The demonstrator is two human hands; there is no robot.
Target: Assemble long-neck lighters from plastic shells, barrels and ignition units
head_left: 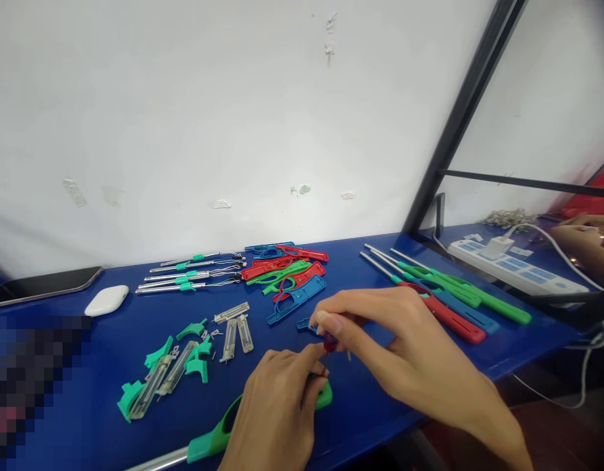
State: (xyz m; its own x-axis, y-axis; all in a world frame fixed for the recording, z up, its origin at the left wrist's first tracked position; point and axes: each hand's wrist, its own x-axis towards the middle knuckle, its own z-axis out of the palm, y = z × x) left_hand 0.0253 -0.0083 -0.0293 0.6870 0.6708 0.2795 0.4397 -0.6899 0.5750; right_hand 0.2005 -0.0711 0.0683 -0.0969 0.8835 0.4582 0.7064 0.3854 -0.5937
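In the head view, we are gripping a green lighter [324, 396] at the near edge of the blue tabletop [365, 418], our left hand [282, 402] closing around its handle. Our right hand [394, 347] is pinching a small screwdriver [330, 342] by its reddish handle, the shaft pointing down toward the lighter, fingers hiding the tip. Beyond, red, green and blue casing halves [302, 296] are lying heaped; metal tubes [161, 289] are lining up to their left, with clear tanks [245, 333] and green triggers [158, 353] sitting nearer us. Whole lighters [459, 322] are resting at right.
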